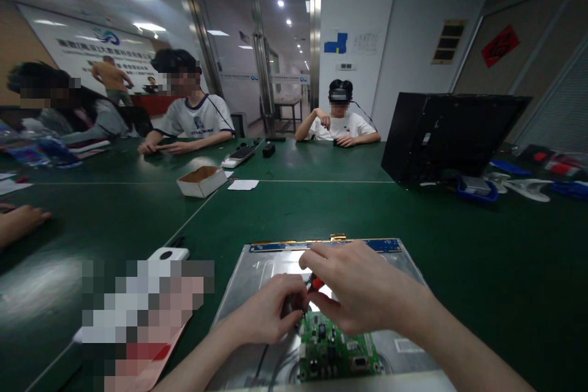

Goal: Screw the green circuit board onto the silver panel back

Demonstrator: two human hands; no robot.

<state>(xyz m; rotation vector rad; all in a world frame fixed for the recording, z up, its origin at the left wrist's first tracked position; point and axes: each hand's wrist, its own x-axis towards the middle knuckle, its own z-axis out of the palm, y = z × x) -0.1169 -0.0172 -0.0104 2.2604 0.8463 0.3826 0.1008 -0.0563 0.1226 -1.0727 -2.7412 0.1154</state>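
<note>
A: Biggest first, go.
B: Green table [275,208]. Then blk monitor [441,135], standing on its far right side.
A: Next?
B: Metal panel [248,282], lying flat on table, right in front of wearer.
A: Hands?
B: Both over the panel, close tog. R hand [362,282]: thumb + fingers closed on smth small. L hand [275,309]: fingers bent in twd thumb, can't tell if it's pinching anything.
A: Board?
B: Green PCB [335,349], on panel's near half, partly hidden by R hand.
A: Containers + contents?
B: Open cardboard box [197,188], left of ctr, beyond the panel. Pale outside, brown inside; can't make out contents. Smaller one: blue tray [478,196], by monitor's base, w/ gray block [476,185] in it.
A: Smallest?
B: Red-blk piece [316,283], in R hand, L fingertips just beside it, near PCB's far edge. Mostly covered, type unclear.
</note>
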